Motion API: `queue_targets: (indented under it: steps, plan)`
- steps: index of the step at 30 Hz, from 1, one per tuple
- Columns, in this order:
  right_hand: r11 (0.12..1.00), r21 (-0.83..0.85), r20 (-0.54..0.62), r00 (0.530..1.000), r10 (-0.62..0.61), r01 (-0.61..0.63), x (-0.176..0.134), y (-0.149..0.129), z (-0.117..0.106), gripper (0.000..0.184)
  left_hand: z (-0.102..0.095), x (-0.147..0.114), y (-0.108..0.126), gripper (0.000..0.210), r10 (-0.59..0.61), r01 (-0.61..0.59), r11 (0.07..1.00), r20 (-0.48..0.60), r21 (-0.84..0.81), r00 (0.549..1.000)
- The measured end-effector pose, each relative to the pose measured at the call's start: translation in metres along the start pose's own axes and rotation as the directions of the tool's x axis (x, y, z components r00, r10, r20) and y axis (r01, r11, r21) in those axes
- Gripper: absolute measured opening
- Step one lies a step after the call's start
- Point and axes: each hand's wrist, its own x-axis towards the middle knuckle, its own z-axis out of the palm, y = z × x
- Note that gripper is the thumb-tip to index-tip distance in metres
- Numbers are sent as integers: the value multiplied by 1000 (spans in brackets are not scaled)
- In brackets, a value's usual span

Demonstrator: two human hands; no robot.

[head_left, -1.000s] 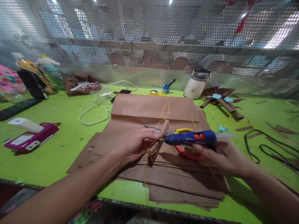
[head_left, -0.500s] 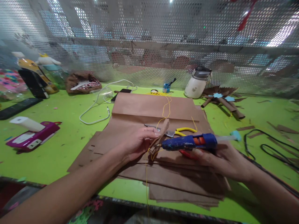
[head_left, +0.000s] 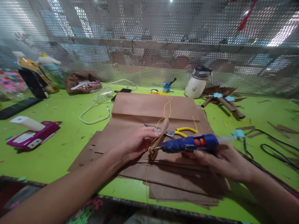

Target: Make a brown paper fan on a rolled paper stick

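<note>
Between its thumb and fingers, my left hand [head_left: 140,141] pinches a narrow folded strip of brown paper [head_left: 164,127], held on a slant. A thin yellow string [head_left: 146,174] runs past the strip's lower end and hangs over the table's front edge. My right hand [head_left: 221,158] is wrapped round a blue glue gun [head_left: 187,143], its metal nozzle at the strip's lower end; whether they touch I cannot tell. A clear glue stick shows at the gun's rear. Behind the hands lie pliers with yellow handles [head_left: 186,130], partly hidden, on stacked brown paper sheets [head_left: 154,105].
A purple power strip with a white plug [head_left: 35,135] and a white cable [head_left: 93,121] lie left. Behind the paper stand a small blue jar [head_left: 166,88] and a white bottle [head_left: 196,84]. Rolled brown paper pieces [head_left: 230,104] and a black cord [head_left: 263,149] are right.
The glue gun has shifted very slightly, its rear end moving a little right. My left hand and the paper strip stay nearly where they were.
</note>
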Motion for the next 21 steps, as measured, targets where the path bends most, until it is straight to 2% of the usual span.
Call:
queue_targets:
  steps: [8, 12, 15, 21]
  plan:
    - [996, 81, -98, 994, 57, -49, 5, 13, -3, 26, -1, -1, 0, 8, -4, 6, 999, 33, -43, 999]
    - [990, 114, -78, 992, 98, -88, 8, 4, -2, 27, -1, -1, 1, 10, 3, 0, 998, 50, -64, 999]
    - [990, 122, -43, 996, 78, -72, 11, -3, -1, 29, -1, -2, 1, 9, 1, 4, 997, 66, -75, 998]
    - [989, 145, -44, 998, 42, -35, 9, 5, 7, 29, -2, -1, 0, 8, -16, 21, 997, 82, -69, 996]
